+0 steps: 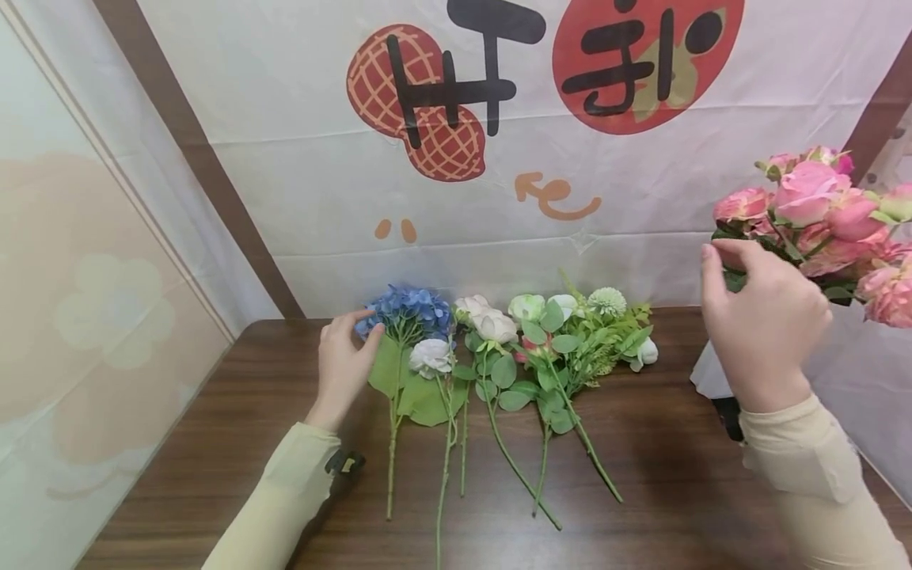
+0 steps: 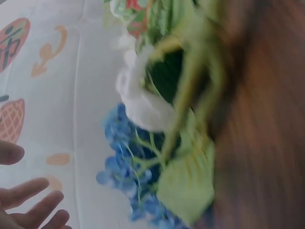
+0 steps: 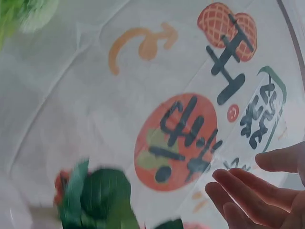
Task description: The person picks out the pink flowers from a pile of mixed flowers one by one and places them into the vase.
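Observation:
My left hand (image 1: 342, 368) is beside a blue hydrangea (image 1: 413, 309) lying at the left of the row of stems, its thumb and fingers spread apart. In the left wrist view the fingers (image 2: 31, 205) are bare, with a gap between them and the blue petals (image 2: 119, 167). Raised at the right, my right hand (image 1: 765, 317) overlaps the left side of a bunch of pink roses (image 1: 812, 194). Its loosely bent fingers hold nothing in the right wrist view, where dark green leaves (image 3: 105, 191) show lower left.
A white flower (image 1: 431, 358), pale peony-like blooms (image 1: 492, 323) and green sprigs (image 1: 598, 348) lie along the back of the brown wooden table (image 1: 655, 491), stems towards me. Behind hangs a printed white cloth (image 1: 299, 158). Under the roses, a white object (image 1: 708, 374) is partly hidden by my right hand.

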Action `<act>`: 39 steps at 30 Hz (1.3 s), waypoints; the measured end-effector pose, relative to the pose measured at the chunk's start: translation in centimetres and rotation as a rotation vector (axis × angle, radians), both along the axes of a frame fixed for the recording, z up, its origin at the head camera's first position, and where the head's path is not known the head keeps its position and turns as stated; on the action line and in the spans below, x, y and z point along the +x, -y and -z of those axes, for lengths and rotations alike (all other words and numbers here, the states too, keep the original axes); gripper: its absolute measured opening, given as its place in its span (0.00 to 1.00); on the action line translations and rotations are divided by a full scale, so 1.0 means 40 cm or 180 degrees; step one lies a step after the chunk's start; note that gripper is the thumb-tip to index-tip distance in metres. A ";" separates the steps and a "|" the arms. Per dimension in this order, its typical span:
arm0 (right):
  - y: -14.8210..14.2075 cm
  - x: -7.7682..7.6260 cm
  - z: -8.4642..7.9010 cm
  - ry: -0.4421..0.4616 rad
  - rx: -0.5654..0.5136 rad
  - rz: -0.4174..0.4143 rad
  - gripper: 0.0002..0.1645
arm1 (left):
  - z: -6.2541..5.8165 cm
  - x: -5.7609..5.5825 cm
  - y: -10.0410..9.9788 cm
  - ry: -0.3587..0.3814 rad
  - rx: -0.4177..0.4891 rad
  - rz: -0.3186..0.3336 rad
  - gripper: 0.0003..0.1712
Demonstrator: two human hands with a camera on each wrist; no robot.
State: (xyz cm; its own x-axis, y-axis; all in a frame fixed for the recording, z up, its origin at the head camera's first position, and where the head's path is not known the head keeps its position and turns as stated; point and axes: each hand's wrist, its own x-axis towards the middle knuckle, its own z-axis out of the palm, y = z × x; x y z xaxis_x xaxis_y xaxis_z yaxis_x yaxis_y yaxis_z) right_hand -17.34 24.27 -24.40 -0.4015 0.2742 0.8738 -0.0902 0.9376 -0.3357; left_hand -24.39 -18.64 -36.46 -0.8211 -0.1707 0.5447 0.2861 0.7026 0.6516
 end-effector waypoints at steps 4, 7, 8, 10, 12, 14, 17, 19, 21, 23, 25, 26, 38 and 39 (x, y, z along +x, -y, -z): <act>0.028 -0.025 0.020 0.0146 -0.0040 -0.0232 0.21 | -0.006 -0.022 -0.048 -0.0026 0.0070 0.0086 0.20; 0.047 -0.044 0.034 0.0333 -0.0152 -0.0351 0.20 | -0.007 -0.038 -0.080 -0.0014 0.0125 0.0172 0.19; 0.053 -0.050 0.037 0.0395 -0.0205 -0.0356 0.21 | -0.009 -0.042 -0.091 0.0000 0.0141 0.0194 0.19; 0.063 -0.062 0.044 0.0507 -0.0307 -0.0380 0.21 | -0.010 -0.047 -0.112 0.0038 0.0182 0.0242 0.19; 0.072 -0.076 0.052 0.0593 -0.0378 -0.0422 0.20 | -0.011 -0.051 -0.134 0.0071 0.0216 0.0296 0.18; 0.079 -0.088 0.061 0.0692 -0.0450 -0.0440 0.20 | -0.012 -0.052 -0.158 0.0134 0.0244 0.0362 0.17; 0.086 -0.103 0.078 0.0821 -0.0545 -0.0431 0.20 | -0.012 -0.056 -0.199 0.0200 0.0202 0.0473 0.14; 0.089 -0.110 0.090 0.0911 -0.0592 -0.0405 0.21 | -0.011 -0.057 -0.225 0.0233 0.0145 0.0514 0.12; 0.091 -0.117 0.101 0.0986 -0.0625 -0.0401 0.21 | -0.009 -0.059 -0.248 0.0217 0.0080 0.0542 0.10; 0.092 -0.122 0.112 0.1048 -0.0640 -0.0399 0.22 | -0.007 -0.059 -0.270 0.0231 0.0034 0.0569 0.08; 0.092 -0.126 0.122 0.1102 -0.0643 -0.0397 0.21 | -0.004 -0.061 -0.289 0.0264 -0.0031 0.0624 0.07; 0.092 -0.128 0.126 0.1122 -0.0638 -0.0390 0.21 | -0.004 -0.061 -0.298 0.0308 -0.0073 0.0656 0.06; 0.097 -0.140 0.142 0.1201 -0.0575 -0.0444 0.20 | 0.000 -0.045 -0.419 0.1354 -0.0718 0.1140 0.04; 0.097 -0.139 0.142 0.1209 -0.0582 -0.0446 0.21 | 0.001 -0.045 -0.428 0.1419 -0.0757 0.1168 0.05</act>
